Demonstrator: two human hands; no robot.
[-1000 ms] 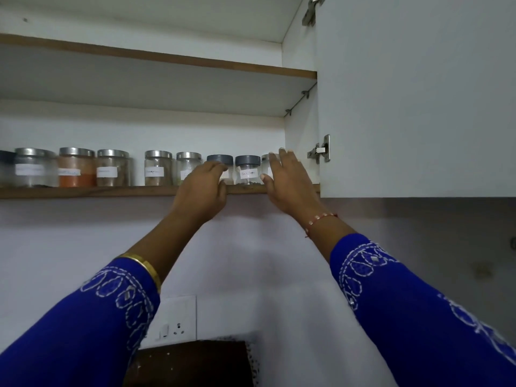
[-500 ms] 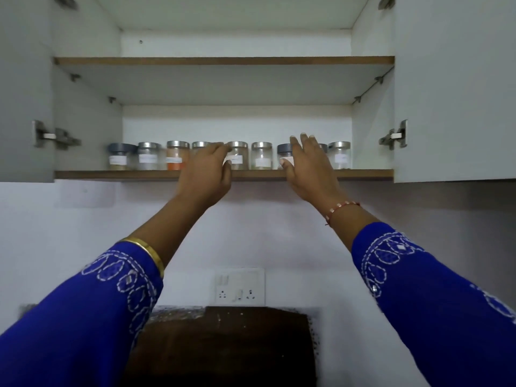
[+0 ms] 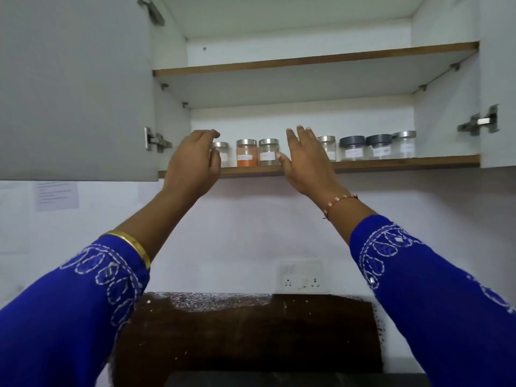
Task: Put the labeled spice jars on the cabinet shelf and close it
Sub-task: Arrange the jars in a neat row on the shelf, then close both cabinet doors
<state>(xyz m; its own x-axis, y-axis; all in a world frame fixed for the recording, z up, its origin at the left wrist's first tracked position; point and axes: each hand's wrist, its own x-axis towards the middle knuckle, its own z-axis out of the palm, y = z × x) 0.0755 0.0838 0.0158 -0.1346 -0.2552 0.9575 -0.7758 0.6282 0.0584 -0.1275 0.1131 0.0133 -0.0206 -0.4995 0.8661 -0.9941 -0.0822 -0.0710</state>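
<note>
Several labeled spice jars stand in a row on the lower cabinet shelf (image 3: 405,162). Among them are an orange-filled jar (image 3: 246,153), a steel-lidded jar (image 3: 268,152) and two grey-lidded jars (image 3: 352,148). My left hand (image 3: 194,163) is raised in front of the row's left end, fingers loosely curled, hiding a jar or two behind it; I cannot tell whether it touches one. My right hand (image 3: 305,157) is raised before the middle of the row with straight fingers, covering a jar there. Both cabinet doors, left door (image 3: 75,88) and right door (image 3: 499,79), stand open.
The upper shelf (image 3: 315,60) carries nothing I can see. Door hinges (image 3: 479,122) stick out at both sides. Below are a white wall with a socket plate (image 3: 303,276), a paper note (image 3: 55,195) on the left, and a dark counter (image 3: 245,331).
Both hands have slid left along the row of jars, the left one to the row's left end. My view has swung left, bringing the left door in.
</note>
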